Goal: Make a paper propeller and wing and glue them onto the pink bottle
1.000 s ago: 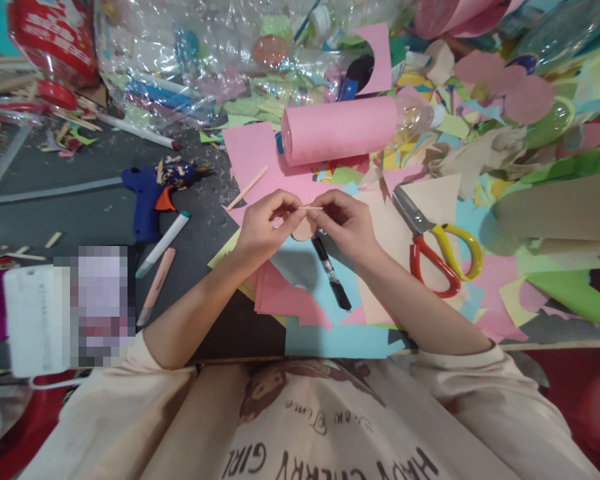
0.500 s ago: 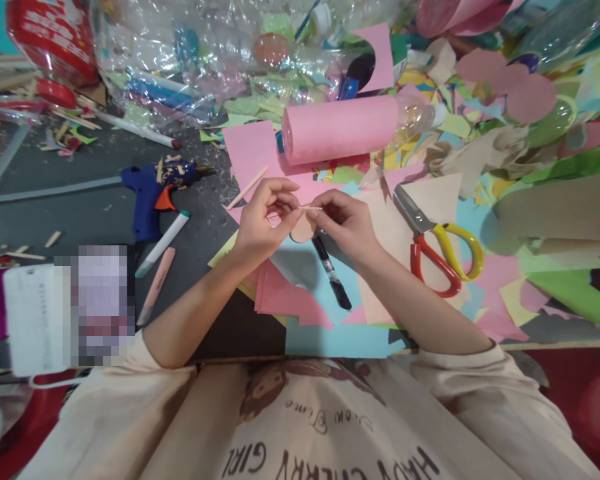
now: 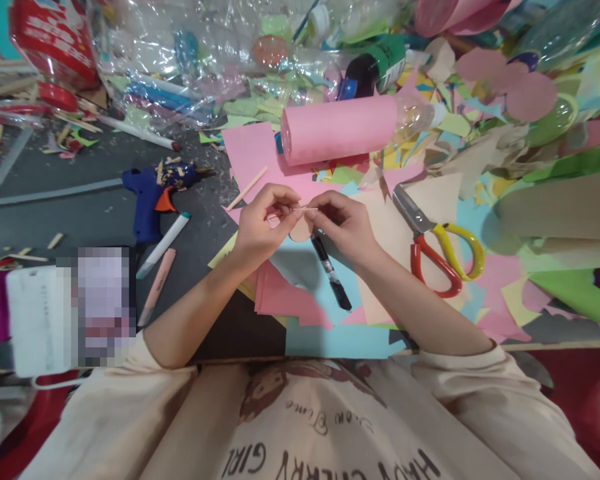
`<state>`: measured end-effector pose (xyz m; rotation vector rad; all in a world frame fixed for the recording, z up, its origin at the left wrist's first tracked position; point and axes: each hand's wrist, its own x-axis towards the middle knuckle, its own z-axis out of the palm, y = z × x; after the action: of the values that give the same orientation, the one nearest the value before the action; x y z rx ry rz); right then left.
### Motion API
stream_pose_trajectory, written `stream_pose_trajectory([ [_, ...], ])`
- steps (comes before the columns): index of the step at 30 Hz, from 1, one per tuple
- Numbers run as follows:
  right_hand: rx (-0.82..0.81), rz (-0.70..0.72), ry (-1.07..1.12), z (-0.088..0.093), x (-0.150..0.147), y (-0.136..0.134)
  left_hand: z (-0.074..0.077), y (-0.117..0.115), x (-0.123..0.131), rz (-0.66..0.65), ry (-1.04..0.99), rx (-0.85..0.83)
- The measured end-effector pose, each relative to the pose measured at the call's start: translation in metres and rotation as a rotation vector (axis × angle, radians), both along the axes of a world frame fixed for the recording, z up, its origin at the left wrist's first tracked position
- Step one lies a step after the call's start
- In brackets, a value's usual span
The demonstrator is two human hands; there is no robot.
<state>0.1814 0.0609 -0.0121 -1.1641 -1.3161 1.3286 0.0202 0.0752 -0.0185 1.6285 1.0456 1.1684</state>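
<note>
Between my hands is a small peach paper disc [image 3: 301, 231], its upper edge showing as a thin pale strip. My left hand [image 3: 269, 217] pinches that edge from the left, thumb against fingers. From the other side my right hand [image 3: 344, 220] pinches it too, fingertips close to the left ones. A black pen-like marker [image 3: 331, 273] lies just below on light blue paper [image 3: 340, 341]. Behind the hands, a bottle wrapped in pink paper [image 3: 340, 130] rests on its side. Scissors with red and yellow handles [image 3: 433, 240] lie right of my right hand.
A blue glue gun [image 3: 147, 200] lies at left, with a teal-tipped marker [image 3: 164, 245] and a pink marker [image 3: 157, 283] near it. Plastic bottles and wrap [image 3: 155, 67] fill the back. Paper scraps [image 3: 515, 307] cover the right side.
A pink paper piece with a curved cut-out no longer stands in front of the dark bottle at the back, whose green label now shows. My hands and the disc have barely shifted.
</note>
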Motion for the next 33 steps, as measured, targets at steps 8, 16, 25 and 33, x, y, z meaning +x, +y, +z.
stream_pose_trajectory([
  [8,0.06,-0.042,-0.047,0.0,-0.001,0.0,0.002,0.0,0.0,0.028,0.078,0.009],
  [16,0.077,-0.046,-0.018,-0.001,-0.001,-0.001,0.004,0.001,0.0,-0.001,0.138,-0.014],
  [25,0.114,-0.097,-0.046,-0.001,0.0,-0.001,0.007,-0.001,-0.001,0.016,0.16,-0.024],
  [33,0.118,-0.044,-0.016,-0.003,0.001,-0.002,0.01,-0.002,0.0,0.008,0.201,-0.04],
])
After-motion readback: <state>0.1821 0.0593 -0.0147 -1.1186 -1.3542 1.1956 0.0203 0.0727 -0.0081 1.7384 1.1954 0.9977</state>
